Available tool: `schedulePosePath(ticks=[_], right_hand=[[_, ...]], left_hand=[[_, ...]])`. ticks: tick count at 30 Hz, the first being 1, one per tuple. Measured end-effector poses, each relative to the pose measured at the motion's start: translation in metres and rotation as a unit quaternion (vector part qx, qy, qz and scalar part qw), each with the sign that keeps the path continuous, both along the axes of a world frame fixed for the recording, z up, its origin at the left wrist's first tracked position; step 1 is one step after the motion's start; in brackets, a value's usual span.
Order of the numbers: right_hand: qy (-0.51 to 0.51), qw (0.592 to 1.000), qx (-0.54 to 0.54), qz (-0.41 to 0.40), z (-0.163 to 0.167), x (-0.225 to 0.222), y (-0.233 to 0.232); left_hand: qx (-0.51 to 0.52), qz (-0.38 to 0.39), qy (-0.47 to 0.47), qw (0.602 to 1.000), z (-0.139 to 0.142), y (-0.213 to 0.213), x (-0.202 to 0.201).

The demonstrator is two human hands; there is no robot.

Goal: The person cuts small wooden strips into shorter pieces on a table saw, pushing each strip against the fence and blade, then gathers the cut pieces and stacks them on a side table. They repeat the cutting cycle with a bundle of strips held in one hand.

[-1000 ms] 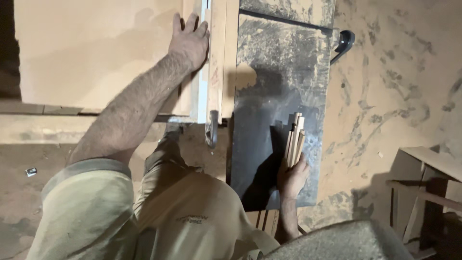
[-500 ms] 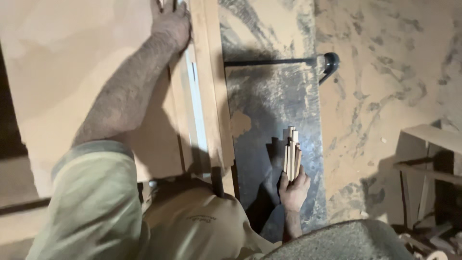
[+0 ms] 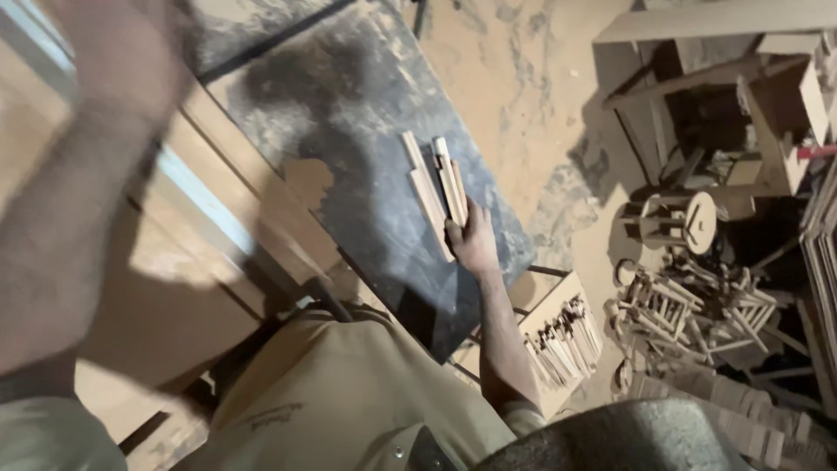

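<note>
sticks (image 3: 436,187) on table (image 3: 366,113), in right hand (image 3: 475,244) | box (image 3: 562,340) under table edge | stool (image 3: 684,220) right of table

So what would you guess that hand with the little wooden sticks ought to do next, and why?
Probably lay the wooden strips flat on the dark dusty table. The right hand grips only their near ends, so they fan out unevenly above it. The left arm is a blur, so its part cannot be judged.

The left arm (image 3: 70,201) fills the near left as a blur, and its hand is cut off by the top edge, so its grip cannot be told. The right hand (image 3: 475,244) hides the lower ends of the wooden strips (image 3: 436,192).
</note>
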State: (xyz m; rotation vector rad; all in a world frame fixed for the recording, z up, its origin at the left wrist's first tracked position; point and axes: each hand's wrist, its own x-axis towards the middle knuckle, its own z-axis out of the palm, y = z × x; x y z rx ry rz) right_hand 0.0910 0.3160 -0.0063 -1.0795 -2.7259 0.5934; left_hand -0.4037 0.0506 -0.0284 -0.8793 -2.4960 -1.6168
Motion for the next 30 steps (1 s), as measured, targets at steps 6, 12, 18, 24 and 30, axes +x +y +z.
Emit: schedulePosePath(ticks=[6, 12, 18, 24, 30], right_hand=[[0.024, 1.0, -0.013, 0.003, 0.014, 0.008, 0.013], [0.078, 0.994, 0.029, 0.064, 0.022, 0.011, 0.012], [0.135, 0.986, 0.068, 0.075, 0.026, 0.031, 0.024], [0.082, 0.993, 0.016, 0.085, 0.026, 0.03, 0.032], [0.042, 0.993, 0.023, 0.111, 0.05, 0.013, 0.005]], left_hand=[[-0.333, -0.34, 0.007, 0.88, -0.001, 0.113, 0.205], [-0.168, -0.386, 0.369, 0.828, -0.017, 0.142, 0.357], [-0.253, -0.309, 0.485, 0.778, -0.026, 0.139, 0.4], [-0.31, -0.292, 0.438, 0.791, -0.019, 0.107, 0.416], [-0.118, -0.215, 0.128, 0.961, 0.054, 0.053, 0.454]])
